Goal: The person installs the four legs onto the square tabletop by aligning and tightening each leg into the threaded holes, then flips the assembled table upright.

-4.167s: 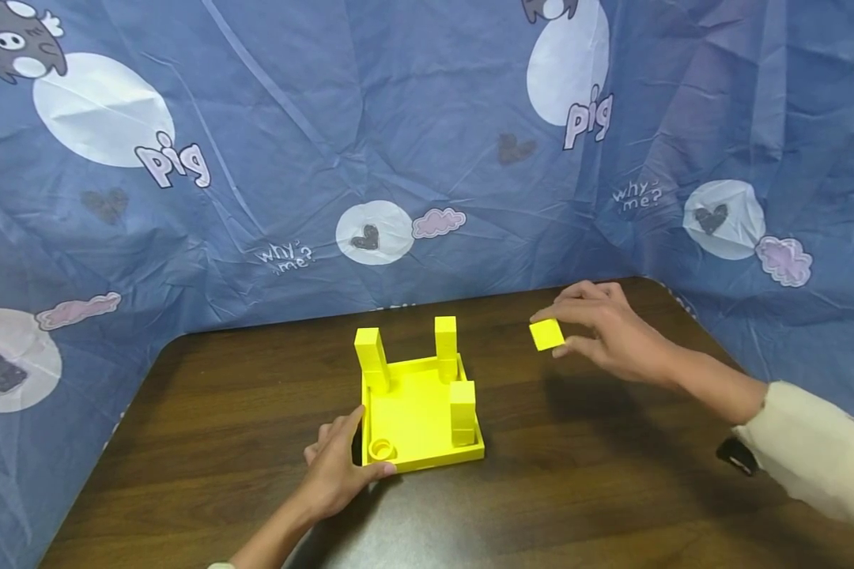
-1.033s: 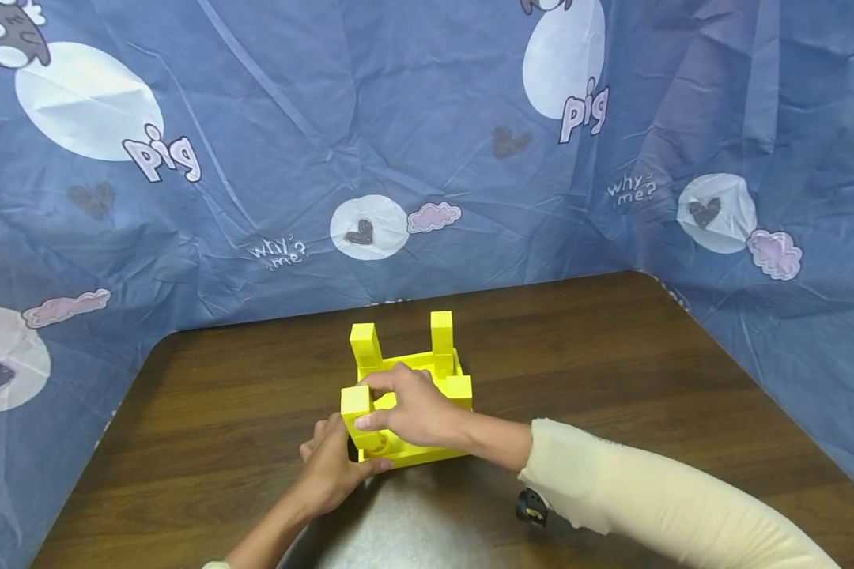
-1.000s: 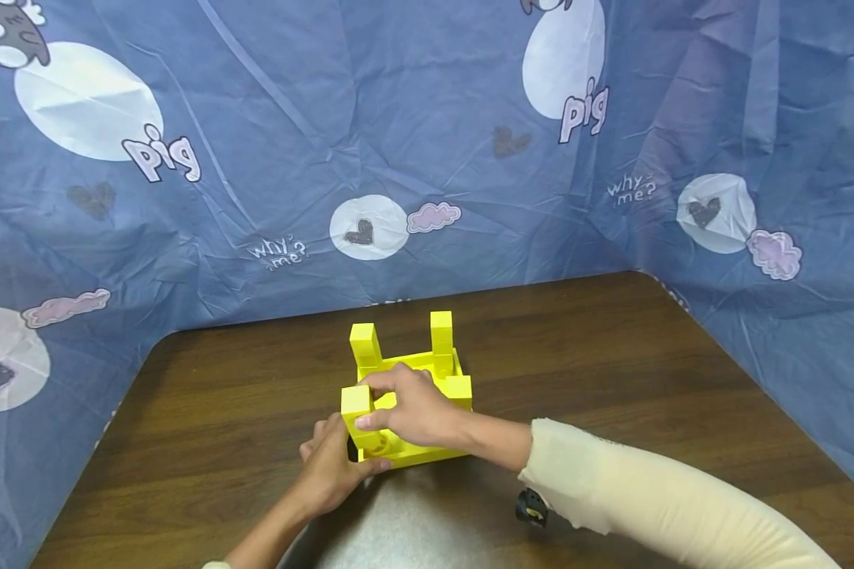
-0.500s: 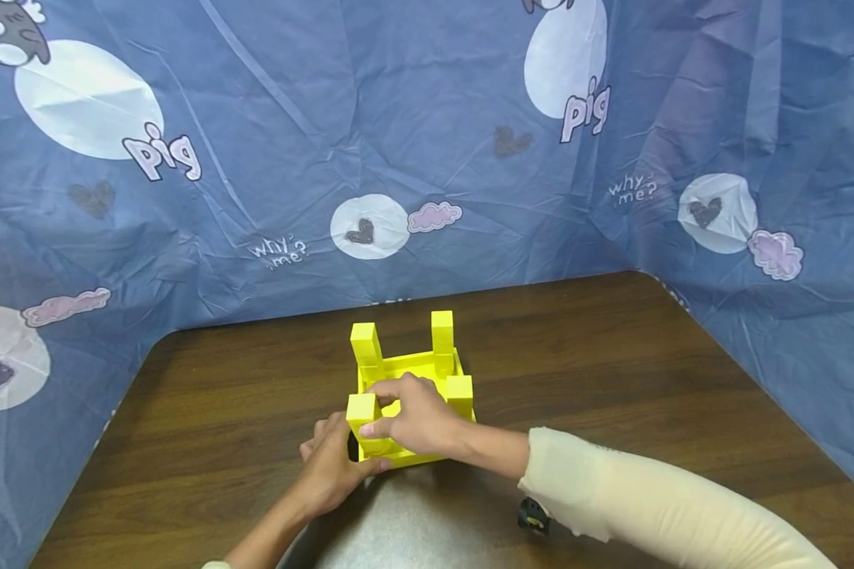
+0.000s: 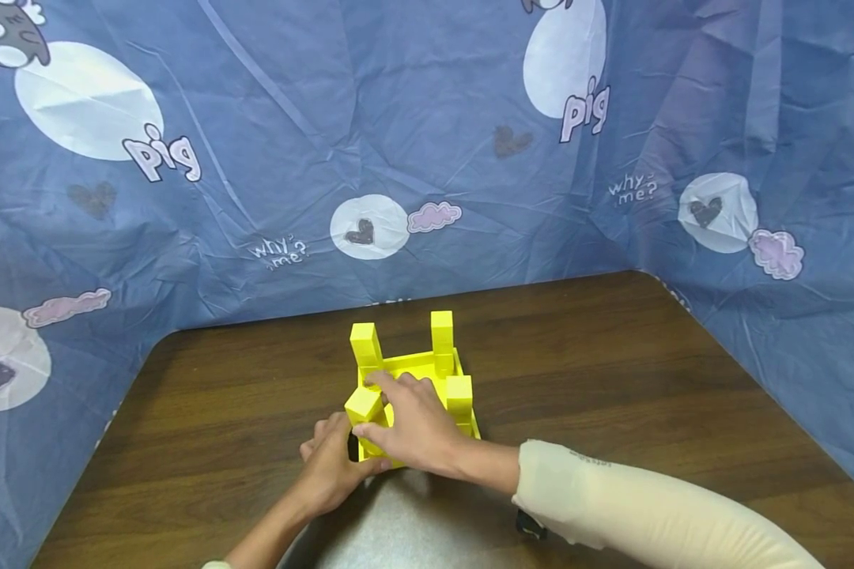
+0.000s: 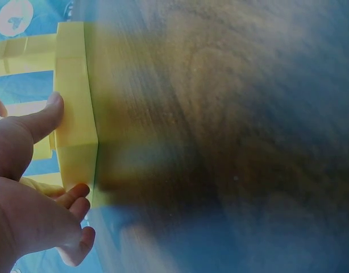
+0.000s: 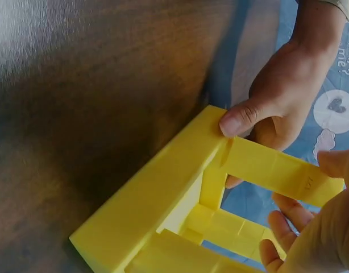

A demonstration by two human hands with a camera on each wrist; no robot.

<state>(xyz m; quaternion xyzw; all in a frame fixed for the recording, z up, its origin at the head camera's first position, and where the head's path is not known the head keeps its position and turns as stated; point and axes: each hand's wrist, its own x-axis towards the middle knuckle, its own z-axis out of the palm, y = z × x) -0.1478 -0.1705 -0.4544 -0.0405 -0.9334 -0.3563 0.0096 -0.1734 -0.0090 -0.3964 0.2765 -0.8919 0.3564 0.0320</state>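
Observation:
A small yellow toy table lies upside down, its square tabletop (image 5: 418, 367) with a raised rim facing up. At the near left corner stands a square yellow table leg (image 5: 364, 405), turned at an angle to the rim. My right hand (image 5: 421, 423) pinches this leg (image 7: 279, 172) between thumb and fingers near its upper end. Three other legs stand at the other corners: far left (image 5: 364, 344), far right (image 5: 442, 335) and near right (image 5: 459, 395). My left hand (image 5: 329, 465) grips the near left corner, its thumb (image 6: 46, 118) on the tabletop's side.
The brown wooden table (image 5: 612, 363) stretches around the toy. Behind it hangs a blue patterned cloth (image 5: 427, 142). A small black device (image 5: 530, 525) shows under the right sleeve (image 5: 612, 498).
My right hand has brought the leg from the right side to the near left corner. In the last half second the leg has turned. My left hand keeps its hold.

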